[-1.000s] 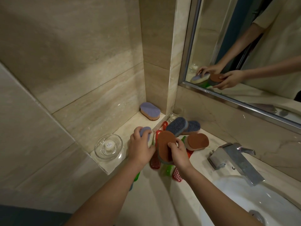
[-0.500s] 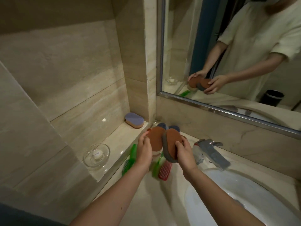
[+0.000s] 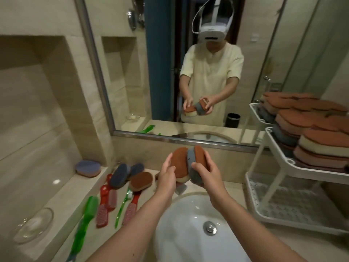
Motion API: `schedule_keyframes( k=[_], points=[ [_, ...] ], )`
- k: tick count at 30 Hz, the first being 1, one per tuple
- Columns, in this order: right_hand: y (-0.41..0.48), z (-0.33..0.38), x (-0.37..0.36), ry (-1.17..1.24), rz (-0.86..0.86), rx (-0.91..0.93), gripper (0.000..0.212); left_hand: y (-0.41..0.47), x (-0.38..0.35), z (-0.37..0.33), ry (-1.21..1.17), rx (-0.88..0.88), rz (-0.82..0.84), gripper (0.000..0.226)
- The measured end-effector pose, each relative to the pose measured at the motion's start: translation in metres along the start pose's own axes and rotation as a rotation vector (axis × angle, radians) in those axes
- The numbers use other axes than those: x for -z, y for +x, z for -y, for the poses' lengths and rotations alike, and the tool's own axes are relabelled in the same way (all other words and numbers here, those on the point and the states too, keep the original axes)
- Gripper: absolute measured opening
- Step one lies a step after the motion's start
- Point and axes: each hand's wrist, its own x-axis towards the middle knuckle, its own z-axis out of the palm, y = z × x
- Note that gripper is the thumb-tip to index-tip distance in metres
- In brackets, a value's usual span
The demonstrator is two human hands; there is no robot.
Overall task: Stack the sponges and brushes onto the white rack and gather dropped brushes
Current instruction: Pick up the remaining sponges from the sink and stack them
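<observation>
Two sponges are in the person's grasp in the head view, raised above the white sink basin (image 3: 179, 237) in front of the mirror (image 3: 132, 82). The left hand (image 3: 167, 175) holds a brown-faced sponge (image 3: 179, 160), its fingers curled round the near edge. The right hand (image 3: 204, 172) grips a grey-and-brown sponge (image 3: 194, 157) stood on edge, with the thumb on the grey side and the fingers wrapped behind. The two sponges touch each other.

To the right stands the white rack (image 3: 277, 144), its upper tier packed with stacked sponges (image 3: 321, 142) (brown faces up) above a perforated lower tier. On the surface left of the basin lie a dark grey sponge (image 3: 120, 175) and a brown sponge (image 3: 141, 180). Red brushes (image 3: 103, 212) and a green brush (image 3: 87, 210) lie just in front of them. A purple sponge (image 3: 87, 167) rests on the wall ledge, well apart from a glass dish (image 3: 32, 225) nearer the camera.
</observation>
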Motion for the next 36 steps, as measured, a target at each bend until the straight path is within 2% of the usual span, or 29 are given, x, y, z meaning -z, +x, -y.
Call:
schedule_keyframes(
  k=[4, 11, 13, 18, 24, 30, 36],
  points=[
    [-0.011, 0.031, 0.051, 0.021, -0.045, 0.035, 0.062, -0.024, -0.056, -0.009, 0.071, -0.062, 0.11, 0.049],
    [-0.026, 0.077, 0.128, 0.085, -0.151, 0.085, 0.043, -0.063, -0.135, -0.022, 0.199, -0.222, 0.263, 0.077],
    [-0.029, 0.087, 0.148, 0.126, -0.181, 0.091, 0.032, -0.073, -0.153, -0.025, 0.243, -0.271, 0.289, 0.08],
    [-0.037, 0.11, 0.191, 0.184, -0.198, 0.146, 0.027, -0.091, -0.196, -0.032, 0.281, -0.412, 0.302, 0.074],
    [-0.046, 0.138, 0.242, 0.162, -0.158, 0.216, 0.043, -0.106, -0.245, -0.042, 0.198, -0.516, 0.315, 0.069],
    [-0.047, 0.161, 0.289, 0.126, -0.16, 0.317, 0.051, -0.112, -0.294, -0.049, 0.209, -0.584, 0.397, 0.055],
    [-0.038, 0.181, 0.335, 0.101, -0.229, 0.328, 0.054, -0.106, -0.344, -0.061, 0.242, -0.594, 0.417, 0.044]
  ],
)
